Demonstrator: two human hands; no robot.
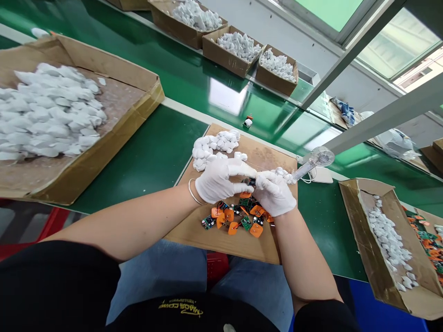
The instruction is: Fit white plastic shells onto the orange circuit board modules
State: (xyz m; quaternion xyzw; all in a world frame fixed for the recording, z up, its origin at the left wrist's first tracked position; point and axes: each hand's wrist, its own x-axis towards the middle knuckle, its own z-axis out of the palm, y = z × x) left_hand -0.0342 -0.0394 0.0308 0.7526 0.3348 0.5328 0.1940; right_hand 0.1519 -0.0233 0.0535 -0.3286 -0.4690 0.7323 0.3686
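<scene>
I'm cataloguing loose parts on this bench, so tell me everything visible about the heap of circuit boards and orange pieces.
The heap mixes small green circuit boards with flat orange pieces, round-cornered and plastic-looking. Tiny components dot the boards, some dark, some pale. Everything lies loose at differing angles, some pieces overlapping, on a brown cardboard sheet near the person's lap. The left hand and right hand, both gloved, hover by its far side; whether either touches it is unclear.

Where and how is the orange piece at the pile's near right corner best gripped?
Likely pinch the orange piece by its near edge, coming from the person's side: it looks flat and squarish, with bare cardboard before that edge and the pile behind.
</scene>
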